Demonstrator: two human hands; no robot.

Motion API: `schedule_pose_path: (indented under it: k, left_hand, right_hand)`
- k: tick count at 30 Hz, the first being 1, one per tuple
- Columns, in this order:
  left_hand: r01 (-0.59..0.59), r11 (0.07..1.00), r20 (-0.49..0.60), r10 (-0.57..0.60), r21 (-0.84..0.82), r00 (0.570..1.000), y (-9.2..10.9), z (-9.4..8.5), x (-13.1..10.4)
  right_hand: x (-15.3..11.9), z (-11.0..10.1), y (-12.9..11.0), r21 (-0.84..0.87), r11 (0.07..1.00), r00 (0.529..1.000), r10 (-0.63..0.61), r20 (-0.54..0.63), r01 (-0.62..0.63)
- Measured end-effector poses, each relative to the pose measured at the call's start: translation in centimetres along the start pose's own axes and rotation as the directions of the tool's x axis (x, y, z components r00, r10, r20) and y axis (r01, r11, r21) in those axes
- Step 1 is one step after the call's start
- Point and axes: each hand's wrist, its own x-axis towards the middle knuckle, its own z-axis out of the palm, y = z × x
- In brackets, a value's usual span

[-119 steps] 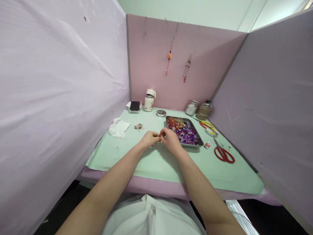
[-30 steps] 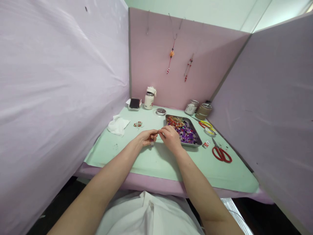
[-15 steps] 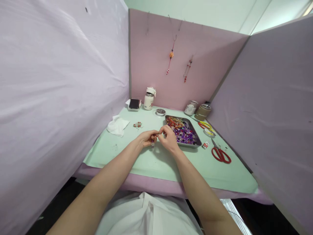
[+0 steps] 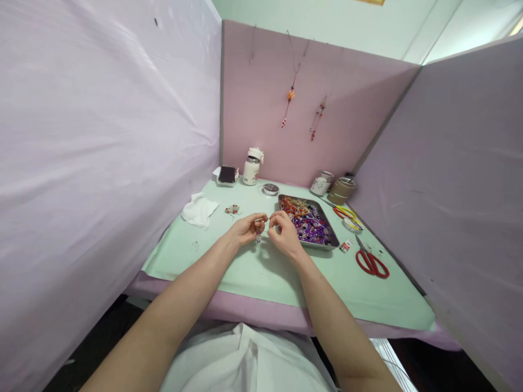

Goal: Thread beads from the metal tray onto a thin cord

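Observation:
My left hand (image 4: 250, 228) is closed in a pinch above the table, with a short string of clear and purple beads (image 4: 259, 236) hanging from its fingers. Close beside it, my right hand (image 4: 283, 233) also pinches, thumb against forefinger; whatever lies between those fingertips is too small to make out. A narrow gap parts the two hands' fingertips. Just behind the right hand stands a metal tray (image 4: 332, 246) of purple beads (image 4: 312, 230), with red and orange strung beads (image 4: 295, 207) in its far left corner.
Red-handled scissors (image 4: 371, 263) lie at the right, near yellow-and-orange-handled scissors (image 4: 343, 212). A white tissue (image 4: 199, 210) and a small red bead piece (image 4: 232, 209) are on the left. A white bottle (image 4: 251, 167) and jars (image 4: 342, 189) stand at the back, before a pink partition (image 4: 261, 103).
The fingertips of my two hands, touching before, are now slightly apart. The hanging beads have shifted up a little. The whole view has moved slightly.

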Motion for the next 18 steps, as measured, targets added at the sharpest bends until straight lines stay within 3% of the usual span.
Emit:
schedule_pose_path:
  k: [5,10,18]
  left_hand:
    - [-0.131,0.989,0.079,0.125,0.067,0.989,-0.1,0.4,-0.8]
    - [-0.304,0.927,0.159,0.273,0.220,0.949,-0.9,0.7,-0.9]
    - [-0.397,0.844,0.131,0.376,0.360,0.917,-1.6,1.1,-0.8]
  right_hand:
    - [0.0,-0.3,-0.2,-0.001,1.000,0.998,0.004,-0.062,-0.005]
    - [0.1,-0.5,-0.7,0.076,0.996,0.987,0.064,-0.148,-0.054]
    - [0.4,-0.5,0.1,0.169,0.969,0.959,0.209,-0.192,-0.177]
